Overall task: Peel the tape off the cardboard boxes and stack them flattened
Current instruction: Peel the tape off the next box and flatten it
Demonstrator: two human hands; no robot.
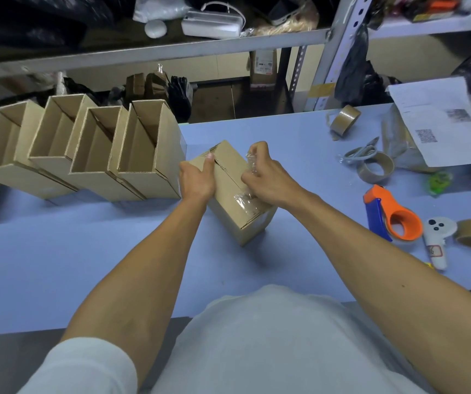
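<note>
Your left hand lies flat on the box, pinning it; your right hand pinches clear tape just above the lid; the tape looks thin and clingy, the box light, so grip near the peel line.

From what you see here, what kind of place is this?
Probably a packing or shipping workroom: a tape dispenser and tape rolls lie on the blue table, open cardboard boxes stand in a row, and metal shelving holds stored goods.
</note>
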